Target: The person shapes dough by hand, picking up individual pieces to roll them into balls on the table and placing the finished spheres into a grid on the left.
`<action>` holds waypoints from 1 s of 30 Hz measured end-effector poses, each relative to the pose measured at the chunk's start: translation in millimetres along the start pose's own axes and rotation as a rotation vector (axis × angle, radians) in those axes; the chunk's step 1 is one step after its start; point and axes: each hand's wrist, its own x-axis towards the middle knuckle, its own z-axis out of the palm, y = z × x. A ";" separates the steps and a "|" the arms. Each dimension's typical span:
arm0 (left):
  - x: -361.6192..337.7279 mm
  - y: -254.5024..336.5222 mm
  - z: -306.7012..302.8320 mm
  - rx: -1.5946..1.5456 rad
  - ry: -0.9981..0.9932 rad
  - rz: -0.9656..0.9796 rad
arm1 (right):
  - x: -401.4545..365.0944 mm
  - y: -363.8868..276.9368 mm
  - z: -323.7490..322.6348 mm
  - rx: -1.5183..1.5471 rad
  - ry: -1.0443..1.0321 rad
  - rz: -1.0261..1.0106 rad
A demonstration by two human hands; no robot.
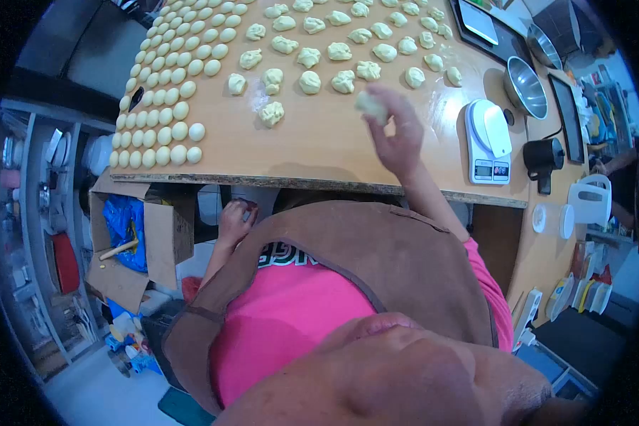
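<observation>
My right hand (399, 135) is closed on a pale dough piece (371, 106), held above the wooden table between thumb and fingers. Low beside the table's front edge is my left hand (236, 221), its fingers curled; what they hold, if anything, cannot be made out. Rough, lumpy dough pieces (309, 82) lie spread over the table's middle. Smooth round dough balls (180, 132) stand in close rows on the left side. A white digital scale (488, 142) sits to the right of my right hand.
Steel bowls (525, 86), a dark tray (566, 117) and a black cup (543, 157) are at the right. An open cardboard box (169, 228) with blue plastic stands below the table's left end. Part of another person (623, 170) shows at the far right.
</observation>
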 end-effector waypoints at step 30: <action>288.5 -36.7 136.7 0.145 -0.349 -0.029 | 3.9 69.6 61.8 -0.076 -1.043 -0.241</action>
